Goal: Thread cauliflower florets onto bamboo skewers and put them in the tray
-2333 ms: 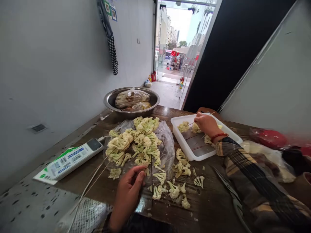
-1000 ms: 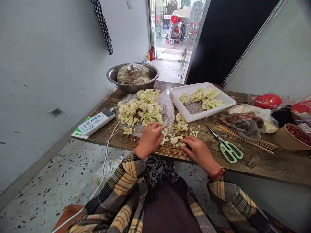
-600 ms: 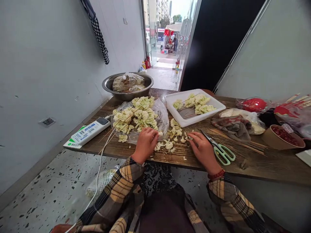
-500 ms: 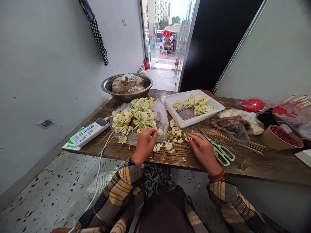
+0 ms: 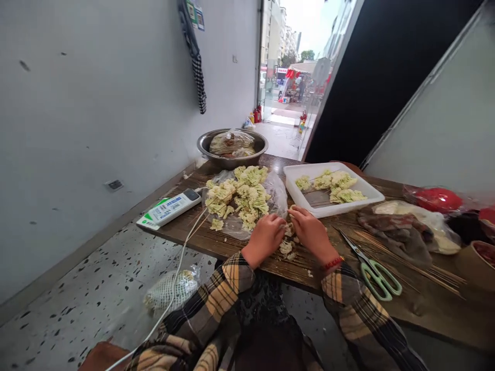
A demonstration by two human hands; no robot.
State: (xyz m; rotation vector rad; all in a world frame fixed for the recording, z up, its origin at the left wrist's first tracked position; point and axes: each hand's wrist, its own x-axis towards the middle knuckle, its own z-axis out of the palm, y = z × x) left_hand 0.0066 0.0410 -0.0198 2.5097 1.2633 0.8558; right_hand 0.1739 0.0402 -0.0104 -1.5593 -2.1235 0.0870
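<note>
Two bare hands meet over the table (image 5: 441, 317), close together at its near edge. The left hand (image 5: 265, 238) has its fingers curled down, and the right hand (image 5: 310, 234), with a red bracelet (image 5: 333, 263) at the wrist, bends its fingers in toward it. Whether either one grips anything I cannot tell, as the fingertips are partly hidden. Loose cauliflower bits (image 5: 286, 248) lie just below and between them.

Left of the hands, the main cauliflower pile (image 5: 253, 200) rests on a clear plastic bag (image 5: 276, 190). Beyond the right hand stands a white tray (image 5: 338, 211) holding several florets (image 5: 340, 180). Behind the pile sits a metal bowl (image 5: 202, 148) with bagged food (image 5: 232, 142) in it.

Green-handled scissors (image 5: 381, 279) lie to the right, near thin skewers (image 5: 439, 274) and a crumpled cloth (image 5: 394, 234). On the far left of the table is a white power strip (image 5: 170, 208), and a white cable (image 5: 181, 265) runs down past the edge. Below, a mesh-wrapped bundle (image 5: 172, 292) rests on the speckled floor (image 5: 116, 278).
</note>
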